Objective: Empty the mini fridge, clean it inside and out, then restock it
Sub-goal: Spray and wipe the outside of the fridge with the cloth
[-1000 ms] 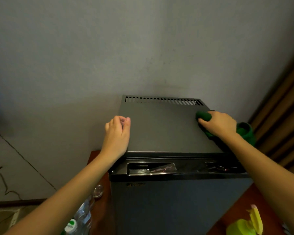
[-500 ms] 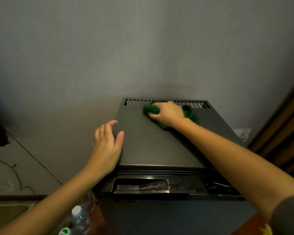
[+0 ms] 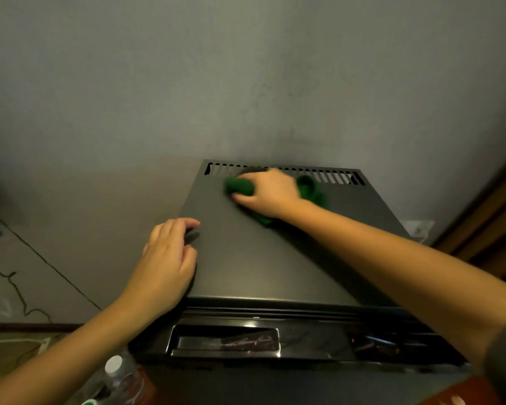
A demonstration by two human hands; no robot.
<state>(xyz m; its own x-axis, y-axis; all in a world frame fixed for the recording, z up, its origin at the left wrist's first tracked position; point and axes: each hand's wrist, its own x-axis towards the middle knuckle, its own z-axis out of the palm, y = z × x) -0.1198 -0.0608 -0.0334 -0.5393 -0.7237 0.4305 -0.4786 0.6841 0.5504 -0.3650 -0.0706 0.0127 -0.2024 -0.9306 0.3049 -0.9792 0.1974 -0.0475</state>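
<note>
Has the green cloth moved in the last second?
Yes. The green cloth went left, from the right end of the vent slots toward their left end.

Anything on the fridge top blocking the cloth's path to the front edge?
Nothing visible: the fridge top is bare between the cloth in the right hand and its front edge. The left hand rests at the left edge.

Count as observed.

- **Fridge** (image 3: pixel 260 267): one, centre, against the far wall.
- **Cloth** (image 3: pixel 240 185): one, green, at the far end of the fridge top.
- **Hands:** two. The left hand (image 3: pixel 164 267) is at the top's left edge, and the right hand (image 3: pixel 270 194) is on the cloth.
- **Bottle** (image 3: pixel 120 375): one, white-capped, near left. A green cap (image 3: pixel 89 401) beside it may mark a second, which could not be confirmed.
- **Socket** (image 3: pixel 418 228): one, on the wall to the right of the fridge.
- **Cable** (image 3: pixel 15 287): one, left.
</note>
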